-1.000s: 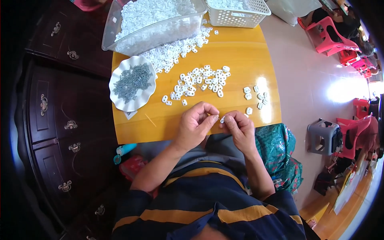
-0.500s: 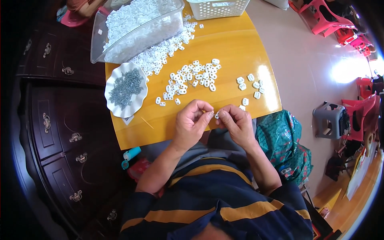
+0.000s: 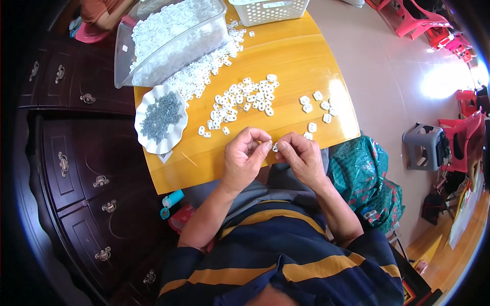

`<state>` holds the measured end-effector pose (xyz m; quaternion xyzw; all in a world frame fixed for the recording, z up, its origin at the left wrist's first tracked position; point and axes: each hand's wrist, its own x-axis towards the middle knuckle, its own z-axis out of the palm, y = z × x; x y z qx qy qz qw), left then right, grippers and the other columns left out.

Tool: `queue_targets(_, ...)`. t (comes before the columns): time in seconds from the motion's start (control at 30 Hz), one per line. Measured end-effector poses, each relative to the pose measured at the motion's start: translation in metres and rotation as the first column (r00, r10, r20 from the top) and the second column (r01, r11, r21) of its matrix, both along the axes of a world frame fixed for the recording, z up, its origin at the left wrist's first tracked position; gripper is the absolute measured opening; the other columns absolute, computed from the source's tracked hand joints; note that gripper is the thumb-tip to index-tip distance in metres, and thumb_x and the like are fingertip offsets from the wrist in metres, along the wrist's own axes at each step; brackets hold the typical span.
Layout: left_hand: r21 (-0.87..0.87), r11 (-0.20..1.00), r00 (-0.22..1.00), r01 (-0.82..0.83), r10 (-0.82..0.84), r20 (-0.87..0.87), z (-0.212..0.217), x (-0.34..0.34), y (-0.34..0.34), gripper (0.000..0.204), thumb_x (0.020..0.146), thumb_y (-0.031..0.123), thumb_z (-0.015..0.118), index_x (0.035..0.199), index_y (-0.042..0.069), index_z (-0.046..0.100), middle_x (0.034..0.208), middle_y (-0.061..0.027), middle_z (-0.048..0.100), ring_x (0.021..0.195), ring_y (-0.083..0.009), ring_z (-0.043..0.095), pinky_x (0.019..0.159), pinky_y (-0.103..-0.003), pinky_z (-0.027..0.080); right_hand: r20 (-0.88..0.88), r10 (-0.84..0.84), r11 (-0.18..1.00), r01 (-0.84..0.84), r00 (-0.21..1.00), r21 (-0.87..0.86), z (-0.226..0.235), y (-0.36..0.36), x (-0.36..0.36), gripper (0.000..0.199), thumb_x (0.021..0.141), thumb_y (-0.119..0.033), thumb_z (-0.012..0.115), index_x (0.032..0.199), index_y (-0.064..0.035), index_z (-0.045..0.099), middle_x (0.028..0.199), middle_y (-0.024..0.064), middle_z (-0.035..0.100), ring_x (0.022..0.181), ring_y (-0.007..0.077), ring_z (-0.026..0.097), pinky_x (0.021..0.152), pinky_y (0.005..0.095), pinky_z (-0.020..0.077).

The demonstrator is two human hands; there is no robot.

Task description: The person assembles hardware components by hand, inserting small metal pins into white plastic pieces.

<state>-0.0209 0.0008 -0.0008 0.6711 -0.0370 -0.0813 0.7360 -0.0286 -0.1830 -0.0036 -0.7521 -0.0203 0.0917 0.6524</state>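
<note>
My left hand (image 3: 247, 159) and my right hand (image 3: 303, 159) meet over the table's near edge, fingertips almost touching. Thumb and forefinger of the right pinch a small white two-holed plastic piece (image 3: 275, 148). The left is closed in a pinch against its near side; whatever it holds is too small to make out. Beyond my hands lies a loose group of similar white pieces (image 3: 236, 99). A few more white pieces (image 3: 307, 108) sit apart on the right. To the left, a white scalloped dish (image 3: 178, 134) holds many small grey screws (image 3: 161, 116).
A clear plastic bin (image 3: 119, 64) full of white pieces stands at the table's far left, with a spilled heap (image 3: 191, 81) beside it. Behind is a white perforated basket (image 3: 269, 14). A thin stick (image 3: 189, 159) lies near the dish. A green bag (image 3: 362, 178) is at my right.
The whole view has shifted slightly, with the table contents a little lower and to the left. My hands keep the same pinch on the white piece.
</note>
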Motion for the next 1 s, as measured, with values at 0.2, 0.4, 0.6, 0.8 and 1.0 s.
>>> queue_targets(0.2,0.083,0.997,1.000,0.010,-0.011,0.010,0.000,0.001,-0.001,0.010,0.099,-0.003,0.067,0.107,0.000,0.063,0.094,0.0020,0.064,0.078,-0.0006,0.058,0.071,-0.017,0.047,0.045,-0.017,0.999,0.019,0.999,-0.038,-0.003,0.000,-0.001,0.021,0.106,-0.016,0.064,0.094,0.0009,0.068,0.072,0.0023,0.069,0.066,0.0078,0.063,0.061,0.0243,0.0512)
queue_targets(0.4,0.114,0.993,0.992,-0.042,0.028,0.127,-0.004,0.003,-0.006,0.011,0.094,-0.005,0.069,0.102,0.002,0.065,0.082,0.0026,0.066,0.069,-0.0009,0.060,0.061,-0.020,0.048,0.045,-0.083,0.996,0.082,0.996,0.017,-0.006,0.006,-0.005,0.018,0.103,-0.012,0.066,0.091,0.0009,0.068,0.070,0.0030,0.069,0.064,0.0080,0.063,0.060,0.0243,0.0512)
queue_targets(0.6,0.103,0.994,0.993,-0.043,0.031,0.115,-0.006,0.003,-0.008,0.012,0.094,-0.007,0.068,0.103,0.002,0.066,0.083,0.0043,0.065,0.067,0.0006,0.056,0.059,-0.019,0.045,0.261,-0.116,0.985,0.144,0.958,-0.092,-0.009,0.006,-0.005,0.017,0.100,-0.010,0.067,0.088,0.0011,0.068,0.067,0.0059,0.068,0.062,0.0123,0.068,0.059,0.0267,0.0530)
queue_targets(0.8,0.052,0.998,0.998,-0.021,0.018,0.056,-0.005,0.004,-0.010,0.017,0.097,-0.006,0.066,0.112,0.001,0.067,0.089,0.0045,0.064,0.068,0.0019,0.053,0.059,-0.017,0.043,0.245,-0.152,0.982,0.174,0.957,-0.073,-0.008,0.007,-0.003,0.012,0.097,-0.009,0.070,0.089,-0.0010,0.070,0.070,0.0107,0.069,0.059,0.0196,0.067,0.057,0.0312,0.0520)
queue_targets(1.0,0.022,0.998,0.997,-0.055,0.054,0.046,0.001,0.024,0.000,0.026,0.100,0.000,0.067,0.125,0.000,0.066,0.098,0.0022,0.064,0.074,0.0018,0.055,0.062,-0.017,0.044,0.101,-0.233,0.972,0.229,0.967,0.048,-0.004,-0.001,0.000,0.019,0.102,-0.014,0.067,0.090,-0.0001,0.070,0.069,0.0048,0.070,0.061,0.0095,0.066,0.057,0.0265,0.0508)
